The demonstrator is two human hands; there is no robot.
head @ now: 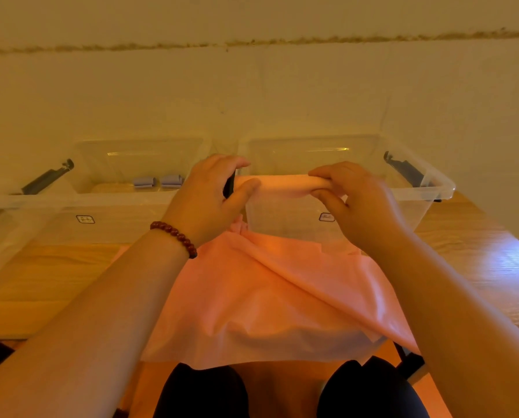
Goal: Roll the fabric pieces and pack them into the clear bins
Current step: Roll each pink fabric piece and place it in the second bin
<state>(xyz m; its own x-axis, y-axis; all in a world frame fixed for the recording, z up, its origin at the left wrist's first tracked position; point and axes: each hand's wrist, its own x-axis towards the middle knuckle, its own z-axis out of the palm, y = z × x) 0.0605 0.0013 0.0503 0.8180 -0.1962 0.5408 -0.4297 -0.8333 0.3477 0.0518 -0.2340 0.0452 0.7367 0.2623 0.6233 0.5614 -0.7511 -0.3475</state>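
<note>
Far left, the wooden table (pixel 41 282) showed bare grain in front of the left clear bin (pixel 125 221). That bin had a black latch (pixel 48 178) sticking up, and two little grey-blue fabric rolls (pixel 157 181) lay side by side on its floor. Our left hand (pixel 213 194), red bead bracelet (pixel 175 238) on the wrist, curled its fingers round one end of the rolled edge (pixel 285 184) of the pink fabric (pixel 267 285). Our right hand (pixel 354 203) pinched the other end. The roll hung right in front of the right clear bin (pixel 415 212), partly blocking it, while the rest of the thin, wrinkly sheet draped off the table onto our lap.
</note>
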